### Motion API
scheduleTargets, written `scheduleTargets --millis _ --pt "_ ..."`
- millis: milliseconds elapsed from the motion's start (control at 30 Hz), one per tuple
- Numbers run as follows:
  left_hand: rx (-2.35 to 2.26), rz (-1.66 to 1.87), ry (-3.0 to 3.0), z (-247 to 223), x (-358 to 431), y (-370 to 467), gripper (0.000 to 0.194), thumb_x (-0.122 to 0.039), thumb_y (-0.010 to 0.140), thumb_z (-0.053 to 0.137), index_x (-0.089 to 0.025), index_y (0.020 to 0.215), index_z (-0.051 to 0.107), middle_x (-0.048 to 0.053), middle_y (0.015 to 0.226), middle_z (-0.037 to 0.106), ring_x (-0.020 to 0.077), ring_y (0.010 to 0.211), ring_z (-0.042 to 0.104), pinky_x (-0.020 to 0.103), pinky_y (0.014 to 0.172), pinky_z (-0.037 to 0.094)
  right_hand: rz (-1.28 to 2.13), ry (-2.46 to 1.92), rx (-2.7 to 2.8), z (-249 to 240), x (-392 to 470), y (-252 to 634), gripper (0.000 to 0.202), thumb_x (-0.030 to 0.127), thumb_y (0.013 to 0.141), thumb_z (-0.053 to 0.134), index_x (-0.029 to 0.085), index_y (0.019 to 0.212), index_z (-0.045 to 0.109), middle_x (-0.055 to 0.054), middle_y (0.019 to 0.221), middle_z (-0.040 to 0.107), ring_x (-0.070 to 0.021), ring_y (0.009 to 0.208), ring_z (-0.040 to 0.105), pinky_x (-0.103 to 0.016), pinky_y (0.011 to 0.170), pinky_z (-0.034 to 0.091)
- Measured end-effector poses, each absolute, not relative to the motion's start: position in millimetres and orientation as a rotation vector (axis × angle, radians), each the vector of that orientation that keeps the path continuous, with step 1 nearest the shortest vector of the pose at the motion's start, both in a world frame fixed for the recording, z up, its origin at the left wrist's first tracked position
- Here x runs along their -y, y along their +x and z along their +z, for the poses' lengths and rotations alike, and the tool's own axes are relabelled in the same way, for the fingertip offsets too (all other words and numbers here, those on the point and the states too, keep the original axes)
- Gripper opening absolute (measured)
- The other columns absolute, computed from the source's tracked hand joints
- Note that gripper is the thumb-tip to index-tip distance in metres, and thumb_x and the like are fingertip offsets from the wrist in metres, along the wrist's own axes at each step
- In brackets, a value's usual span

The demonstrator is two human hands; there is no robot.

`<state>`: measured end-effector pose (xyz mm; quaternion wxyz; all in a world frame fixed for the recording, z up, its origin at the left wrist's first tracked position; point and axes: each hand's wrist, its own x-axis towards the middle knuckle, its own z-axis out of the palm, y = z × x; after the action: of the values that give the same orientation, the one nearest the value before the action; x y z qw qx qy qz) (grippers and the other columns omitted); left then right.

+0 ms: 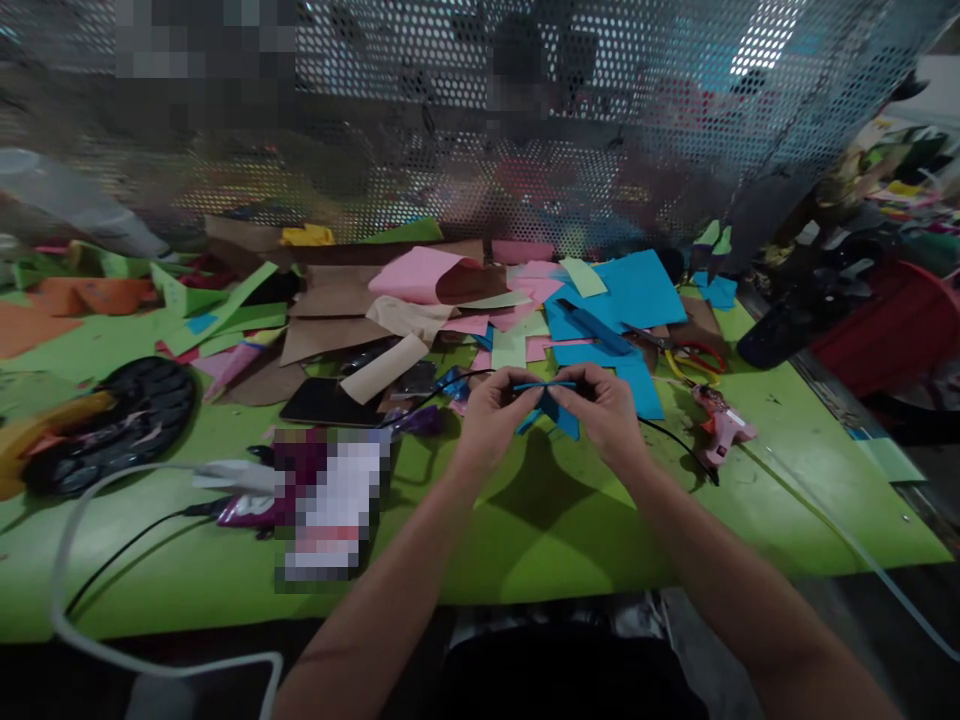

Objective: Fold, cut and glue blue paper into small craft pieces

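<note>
Pinching blue piece (553,403) | left hand (508,398) and right hand (594,396) clamped on it, fingertips nearly meeting | phone screen (337,505): pixelated, unreadable

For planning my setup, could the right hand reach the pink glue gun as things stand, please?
Probably yes: only a thin black cable lies between the right hand and the pink glue gun, though that hand is pinching the blue piece.
</note>
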<state>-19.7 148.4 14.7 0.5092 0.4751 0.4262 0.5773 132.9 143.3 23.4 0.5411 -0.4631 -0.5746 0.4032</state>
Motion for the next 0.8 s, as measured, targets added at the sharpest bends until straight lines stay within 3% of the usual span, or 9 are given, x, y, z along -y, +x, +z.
scheduleTargets --millis 800 --pt "-1.03 1.383 1.191 9.4 -150.7 -22.2 0.018 -0.031 0.069 0.077 -0.018 0.079 0.068 -0.001 0.074 0.065 0.0114 0.067 0.056 0.022 0.062 0.045 1.032 -1.079 1.275 17.2 -146.9 131.7 0.02 0.037 0.071 0.078 0.021 0.08 0.07 -0.001 0.073 0.065 -0.0145 0.066 0.054 -0.027 0.06 0.043"
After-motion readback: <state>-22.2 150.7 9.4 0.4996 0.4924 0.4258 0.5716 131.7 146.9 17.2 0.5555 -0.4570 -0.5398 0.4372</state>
